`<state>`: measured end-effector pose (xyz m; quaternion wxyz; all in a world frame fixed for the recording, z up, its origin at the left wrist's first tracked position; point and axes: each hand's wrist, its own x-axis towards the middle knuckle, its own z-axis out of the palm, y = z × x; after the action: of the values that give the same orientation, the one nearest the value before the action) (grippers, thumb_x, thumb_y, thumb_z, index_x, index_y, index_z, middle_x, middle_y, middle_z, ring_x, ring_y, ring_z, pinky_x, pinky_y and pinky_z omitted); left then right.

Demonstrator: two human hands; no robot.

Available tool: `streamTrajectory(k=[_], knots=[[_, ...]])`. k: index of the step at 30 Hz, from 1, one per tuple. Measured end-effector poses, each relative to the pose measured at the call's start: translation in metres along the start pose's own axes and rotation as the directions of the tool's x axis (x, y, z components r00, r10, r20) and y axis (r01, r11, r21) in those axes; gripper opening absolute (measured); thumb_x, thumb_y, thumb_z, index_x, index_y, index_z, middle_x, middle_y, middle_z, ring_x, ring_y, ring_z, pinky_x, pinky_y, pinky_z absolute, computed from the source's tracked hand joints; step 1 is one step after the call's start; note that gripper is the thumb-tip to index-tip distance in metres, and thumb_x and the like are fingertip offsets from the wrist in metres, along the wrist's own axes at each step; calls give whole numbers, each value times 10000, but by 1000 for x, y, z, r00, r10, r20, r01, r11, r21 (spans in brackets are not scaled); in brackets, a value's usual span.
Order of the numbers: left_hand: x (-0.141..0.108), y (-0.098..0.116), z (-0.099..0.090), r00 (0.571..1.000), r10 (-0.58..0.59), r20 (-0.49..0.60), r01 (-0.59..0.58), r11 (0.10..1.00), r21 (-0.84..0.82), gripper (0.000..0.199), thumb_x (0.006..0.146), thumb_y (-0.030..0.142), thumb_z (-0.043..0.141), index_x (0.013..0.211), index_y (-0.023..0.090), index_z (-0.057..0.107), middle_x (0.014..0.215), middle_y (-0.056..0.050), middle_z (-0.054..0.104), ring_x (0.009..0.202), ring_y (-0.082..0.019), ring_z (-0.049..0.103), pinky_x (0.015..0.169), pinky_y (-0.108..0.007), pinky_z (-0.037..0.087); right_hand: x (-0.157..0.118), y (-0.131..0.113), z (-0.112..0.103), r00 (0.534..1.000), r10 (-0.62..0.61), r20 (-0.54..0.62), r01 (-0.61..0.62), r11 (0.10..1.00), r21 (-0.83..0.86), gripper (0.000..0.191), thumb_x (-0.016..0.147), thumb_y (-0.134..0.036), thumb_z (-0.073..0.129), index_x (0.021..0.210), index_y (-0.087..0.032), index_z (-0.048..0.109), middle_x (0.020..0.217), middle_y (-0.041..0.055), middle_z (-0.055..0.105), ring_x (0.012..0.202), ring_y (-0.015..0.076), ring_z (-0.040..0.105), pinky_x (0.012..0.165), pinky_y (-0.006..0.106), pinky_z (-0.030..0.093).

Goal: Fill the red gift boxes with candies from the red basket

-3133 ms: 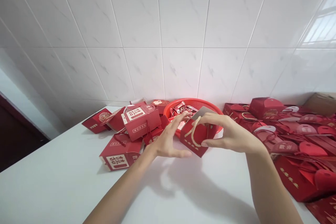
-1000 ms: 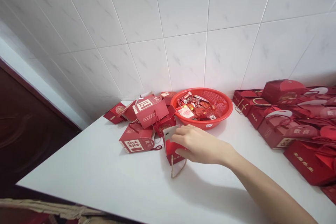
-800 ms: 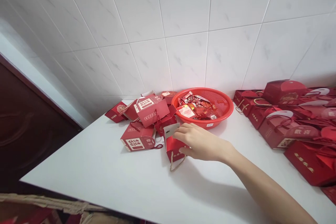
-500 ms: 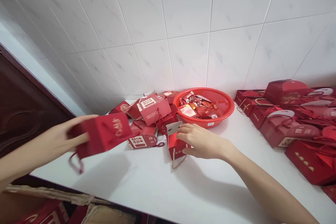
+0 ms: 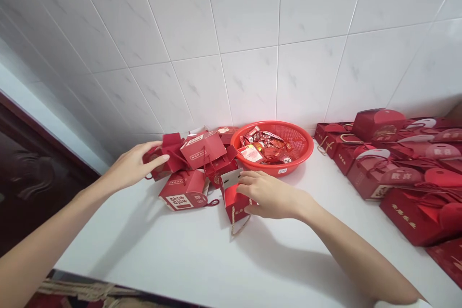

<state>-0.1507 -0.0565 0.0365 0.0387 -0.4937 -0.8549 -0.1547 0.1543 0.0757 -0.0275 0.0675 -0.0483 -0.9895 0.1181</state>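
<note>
My left hand (image 5: 139, 163) is at the left end of a pile of red paper gift boxes, thumb and fingers around a dark red gift box (image 5: 172, 153) that rests against the pile. My right hand (image 5: 263, 192) grips the edge of a small open red gift box (image 5: 231, 204) on the white table. That box has a raised flap with a pale inside and a beige rope handle hanging at its front. Between my hands lies a pinkish-red gift box (image 5: 184, 190) with a white printed panel, tipped on its side.
A red plastic basket (image 5: 308, 154) holding wrapped sweets (image 5: 269, 147) stands against the tiled wall (image 5: 249, 72). Rows of closed red gift boxes (image 5: 407, 216) fill the right side of the white table (image 5: 173, 255). The table's front edge runs along the bottom left.
My left hand has carried the red gift box away from me, up to the pile. My right hand keeps its hold on the open box. The view has shifted slightly right.
</note>
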Motion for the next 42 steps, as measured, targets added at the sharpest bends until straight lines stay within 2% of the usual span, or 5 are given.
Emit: streamTrajectory(k=[5,13,26,35,42], knots=[[-40,19,-3,948,229,223,-157,941,-299,338,916,485,548,1082,227,690,1162,18,720,1073,-207,654,946,-298,495,3,4,3,999,-14,-33,14,1000,11,69,815,-110,676,880,-124,695,1059,138,681,1207,294,515,1016,443,449],[-69,104,52,666,689,286,-662,723,-198,333,1004,334,419,1226,218,640,1258,-81,664,1145,-239,609,974,-367,474,1,2,3,997,81,-3,-81,997,-10,116,836,-137,686,945,-105,711,1085,152,631,1110,274,571,965,422,484],[-29,129,69,673,629,390,-699,714,54,95,821,248,654,786,183,594,858,-45,640,835,-237,604,833,-375,428,-7,9,-9,993,110,-40,-110,994,15,35,852,-112,644,853,-147,647,957,99,641,1003,250,577,839,363,461],[-48,103,99,461,870,174,-875,478,-77,133,865,266,648,747,207,659,1148,-73,649,1111,-248,564,1145,-495,259,-13,11,-22,971,238,-5,-236,968,87,106,912,-113,544,834,-150,605,932,59,600,800,160,575,625,260,359],[-54,110,88,580,795,179,-785,604,-139,295,983,304,480,820,202,704,1355,-64,592,1057,-229,615,948,-403,431,-13,9,-24,948,318,-19,-317,948,32,142,892,-231,639,802,-162,554,862,25,573,681,128,522,534,256,304]])
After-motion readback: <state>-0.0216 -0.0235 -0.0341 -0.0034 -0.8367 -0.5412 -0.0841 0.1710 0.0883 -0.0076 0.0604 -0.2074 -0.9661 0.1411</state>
